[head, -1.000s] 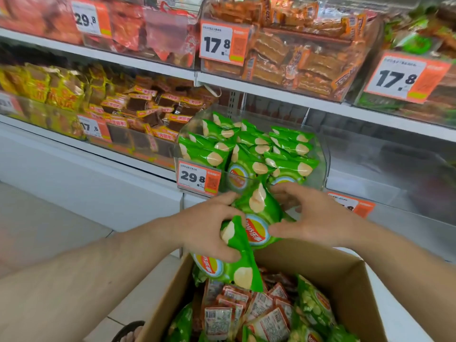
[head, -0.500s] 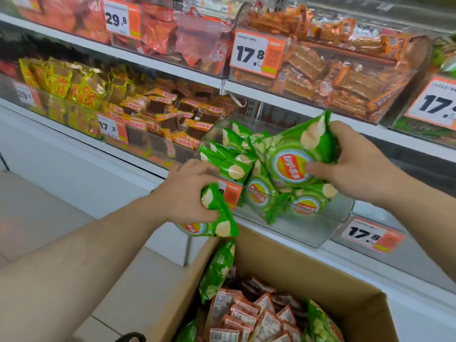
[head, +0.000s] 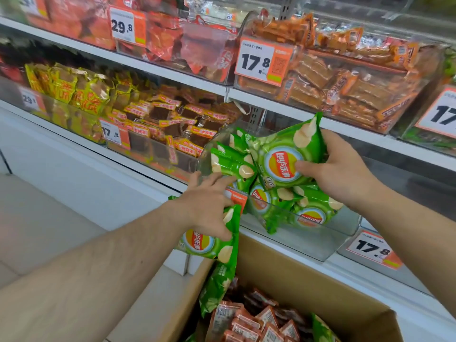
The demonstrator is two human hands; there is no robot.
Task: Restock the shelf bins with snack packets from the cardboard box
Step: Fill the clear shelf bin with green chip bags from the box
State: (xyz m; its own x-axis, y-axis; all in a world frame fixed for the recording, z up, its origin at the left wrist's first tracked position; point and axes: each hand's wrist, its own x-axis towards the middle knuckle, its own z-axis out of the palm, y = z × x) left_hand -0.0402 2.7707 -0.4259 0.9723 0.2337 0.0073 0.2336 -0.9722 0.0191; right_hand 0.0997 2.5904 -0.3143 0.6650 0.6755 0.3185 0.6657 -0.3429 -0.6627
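Observation:
My right hand (head: 339, 172) grips a green chip packet (head: 283, 156) and holds it over the clear shelf bin (head: 320, 240), which is full of the same green packets. My left hand (head: 207, 206) grips a second green chip packet (head: 209, 245) just below the bin's left front corner, its fingertips touching the bin's edge. Under both hands stands the open cardboard box (head: 308, 287), holding orange-red small packets (head: 249, 322) and a few more green ones; one green packet (head: 217, 285) hangs over its left wall.
Neighbouring clear bins hold brown-and-red snack squares (head: 172, 124), yellow packets (head: 74, 92) and, on the shelf above, orange bars (head: 345, 77) and red packets (head: 172, 40). Orange price tags (head: 261, 61) stick out from the bin fronts. To the left lies tiled floor (head: 37, 218).
Both hands rose from the box toward the bin. The right hand carried its green packet up over the bin; the left hand lifted the second packet to the bin's front corner.

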